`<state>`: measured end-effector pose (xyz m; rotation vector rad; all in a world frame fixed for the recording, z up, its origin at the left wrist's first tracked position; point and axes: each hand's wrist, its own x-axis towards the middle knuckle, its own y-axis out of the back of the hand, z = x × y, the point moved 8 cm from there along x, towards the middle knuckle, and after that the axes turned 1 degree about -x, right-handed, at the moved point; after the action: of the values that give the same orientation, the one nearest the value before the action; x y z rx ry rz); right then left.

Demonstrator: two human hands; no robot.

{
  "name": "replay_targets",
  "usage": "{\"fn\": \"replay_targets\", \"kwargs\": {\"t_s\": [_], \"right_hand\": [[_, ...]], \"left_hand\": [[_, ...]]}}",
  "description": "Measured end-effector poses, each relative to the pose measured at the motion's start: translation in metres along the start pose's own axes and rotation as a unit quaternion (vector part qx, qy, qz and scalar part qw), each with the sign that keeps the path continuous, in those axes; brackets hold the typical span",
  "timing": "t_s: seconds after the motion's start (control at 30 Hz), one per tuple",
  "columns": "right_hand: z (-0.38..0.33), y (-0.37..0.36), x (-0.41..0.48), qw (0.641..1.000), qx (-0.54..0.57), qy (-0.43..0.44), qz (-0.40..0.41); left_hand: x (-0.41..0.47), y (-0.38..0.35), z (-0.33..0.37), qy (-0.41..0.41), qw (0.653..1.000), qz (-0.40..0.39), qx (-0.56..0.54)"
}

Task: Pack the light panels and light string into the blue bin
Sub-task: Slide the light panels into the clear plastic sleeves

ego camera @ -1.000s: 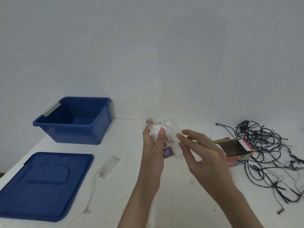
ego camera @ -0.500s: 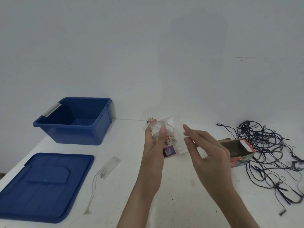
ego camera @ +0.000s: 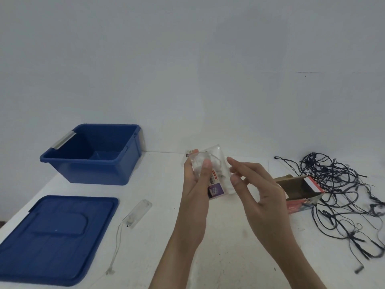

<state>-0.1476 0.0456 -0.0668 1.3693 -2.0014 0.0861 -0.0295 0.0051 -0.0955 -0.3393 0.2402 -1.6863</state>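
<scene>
Head view: right of the bin (ego camera: 98, 163), left hand (ego camera: 195, 184) grips a clear packet (ego camera: 216, 176) with purple label; right hand (ego camera: 258, 190) loosely open beside it.

Wall (ego camera: 187, 59): plain pale grey-blue, fills the upper half of the view; a faint thin horizontal line runs at the right.
Counter (ego camera: 229, 236): white, flat, meets the wall at its far edge; a few faint smudges near the middle.
Light: soft, even, with weak shadows.
Far left: a dark sliver below the counter edge.
</scene>
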Motion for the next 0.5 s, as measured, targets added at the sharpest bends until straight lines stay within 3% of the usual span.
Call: {"fn": "replay_targets", "kwargs": {"t_s": [0.27,0.5], "right_hand": [[0.004,-0.014,-0.004,0.996,0.053,-0.046,-0.046],[-0.002,-0.024,-0.009,0.989,-0.108,0.029,-0.092]], "left_hand": [[0.0,-0.001,-0.002,0.014,0.999,-0.001,-0.038],[0.004,0.007,-0.012,0.048,0.993,0.035,-0.099]]}}
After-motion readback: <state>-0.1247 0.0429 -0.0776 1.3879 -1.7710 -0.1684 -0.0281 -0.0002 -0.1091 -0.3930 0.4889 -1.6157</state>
